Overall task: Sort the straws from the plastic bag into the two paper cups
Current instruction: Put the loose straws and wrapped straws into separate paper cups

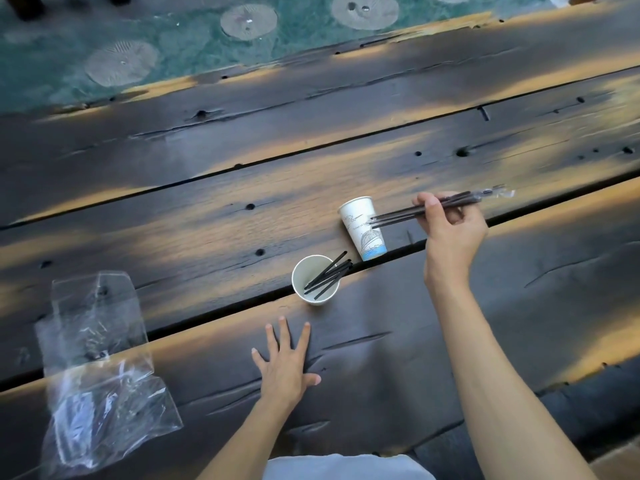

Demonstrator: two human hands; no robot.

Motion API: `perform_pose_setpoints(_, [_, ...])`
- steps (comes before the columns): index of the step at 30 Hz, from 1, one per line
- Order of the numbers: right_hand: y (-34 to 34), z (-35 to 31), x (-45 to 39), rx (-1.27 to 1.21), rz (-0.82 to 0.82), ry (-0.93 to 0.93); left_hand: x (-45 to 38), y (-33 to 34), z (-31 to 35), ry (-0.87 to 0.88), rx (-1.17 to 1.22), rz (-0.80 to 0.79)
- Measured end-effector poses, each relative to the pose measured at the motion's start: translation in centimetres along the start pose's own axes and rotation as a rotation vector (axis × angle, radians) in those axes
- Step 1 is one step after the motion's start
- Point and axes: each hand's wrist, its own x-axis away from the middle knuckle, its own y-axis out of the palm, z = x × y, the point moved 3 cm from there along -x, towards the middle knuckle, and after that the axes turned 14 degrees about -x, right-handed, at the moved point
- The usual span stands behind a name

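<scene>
Two white paper cups stand on the dark wooden table. The near cup [314, 280] holds several black straws [329, 275] that lean out to the right. The far cup [364, 228] has a blue line drawing on its side. My right hand [450, 225] grips a bundle of black straws [426, 208], some in clear wrappers, with their tips over the far cup's side. My left hand [285, 362] lies flat on the table with fingers spread, below the near cup. The clear plastic bag [97, 362] lies crumpled at the left.
The table [207, 209] is made of wide dark planks with gaps between them. Its far edge runs along the top, with green patterned floor [194, 46] beyond. A grey garment [346, 467] shows at the bottom edge.
</scene>
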Motion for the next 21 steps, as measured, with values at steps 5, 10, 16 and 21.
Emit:
perform_pose_setpoints(5, [0.4,1.6,-1.2,0.086,-0.037,0.044,0.2,-0.2,0.0,-0.005,-0.011,-0.003])
perform_pose_setpoints(10, [1.4,2.3,-4.4,0.096,-0.042,0.045,0.3,-0.4,0.1,-0.012,-0.016,-0.005])
perform_pose_setpoints(16, [4.7,5.0,-10.4,0.120,-0.076,0.056,-0.1,-0.6,0.7,-0.037,-0.011,-0.045])
perform_pose_setpoints(21, [6.5,8.8,-13.2,0.316,-0.134,0.070,-0.5,-0.1,0.8,-0.052,-0.003,-0.065])
